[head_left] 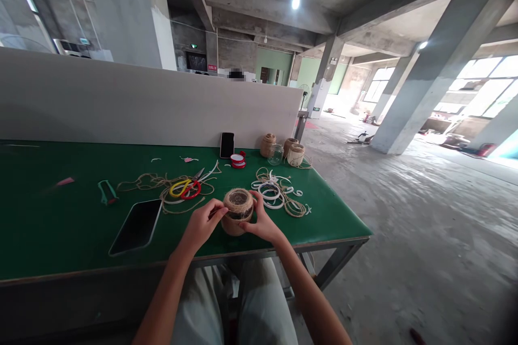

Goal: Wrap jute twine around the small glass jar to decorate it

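A jar wrapped in brown twine [233, 226] stands on the green table near its front edge, between my hands. Twine circles its body and upper rim, with a dark glassy band showing between them. My right hand [264, 224] grips the jar from the right, thumb in front and fingers round the far side. At the jar's left side, my left hand [205, 222] is closed in a pinch on what looks like a strand of twine, its fingertips close to the upper rim. The strand's ends are hard to make out.
Scissors with yellow and red handles [185, 188] lie on loose twine. A phone [136, 227] and a green cutter [107, 192] are left. White strips and twine [272, 194] lie right. Behind stand tape rolls [238, 160], an upright phone [227, 145], a glass jar [275, 154] and wrapped jars [267, 145].
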`<state>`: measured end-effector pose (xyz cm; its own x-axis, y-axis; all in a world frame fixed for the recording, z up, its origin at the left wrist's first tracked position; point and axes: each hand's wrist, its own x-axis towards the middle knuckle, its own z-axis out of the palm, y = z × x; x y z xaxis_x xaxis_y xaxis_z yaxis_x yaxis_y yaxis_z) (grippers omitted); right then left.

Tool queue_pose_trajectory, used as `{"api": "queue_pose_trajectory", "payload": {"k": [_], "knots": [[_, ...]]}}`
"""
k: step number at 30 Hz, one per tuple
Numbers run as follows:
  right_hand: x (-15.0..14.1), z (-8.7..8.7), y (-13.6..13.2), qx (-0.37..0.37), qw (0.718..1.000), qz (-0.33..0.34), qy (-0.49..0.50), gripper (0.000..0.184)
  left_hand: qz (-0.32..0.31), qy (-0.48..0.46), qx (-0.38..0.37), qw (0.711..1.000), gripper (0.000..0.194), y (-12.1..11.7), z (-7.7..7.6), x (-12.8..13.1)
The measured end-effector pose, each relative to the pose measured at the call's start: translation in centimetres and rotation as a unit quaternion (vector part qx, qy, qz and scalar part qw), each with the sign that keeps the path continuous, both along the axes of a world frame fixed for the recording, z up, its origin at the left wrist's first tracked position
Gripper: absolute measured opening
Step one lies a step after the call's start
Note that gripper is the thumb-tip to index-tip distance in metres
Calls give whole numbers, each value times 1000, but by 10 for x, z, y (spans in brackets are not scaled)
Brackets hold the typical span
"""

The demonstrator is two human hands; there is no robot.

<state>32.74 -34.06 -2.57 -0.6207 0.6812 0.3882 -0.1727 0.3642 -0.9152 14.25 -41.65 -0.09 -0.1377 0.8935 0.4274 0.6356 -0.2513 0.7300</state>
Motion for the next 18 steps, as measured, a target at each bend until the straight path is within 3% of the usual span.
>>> {"api": "queue_pose_trajectory", "payload": {"k": [3, 6, 10, 14, 18], "knots": [[-1, -4, -1, 4, 1000, -18, -3, 99, 2, -7, -4, 1000, 27, -1, 1, 0], [-5, -10, -3, 20, 996, -82, -11, 112, -2, -10, -14, 1000, 27, -2, 1, 0], [-8, -15, -3, 39, 991, -126, -26, 108, 4, 6, -9, 1000, 27, 0, -1, -2], [-7, -12, -1, 46, 993, -109, -17, 101, 29, 32, 1, 999, 29, 2, -2, -6], [-3, -8, 0, 22, 999, -48, 4, 92, 27, 19, 11, 999, 29, 4, 0, -10]]}}
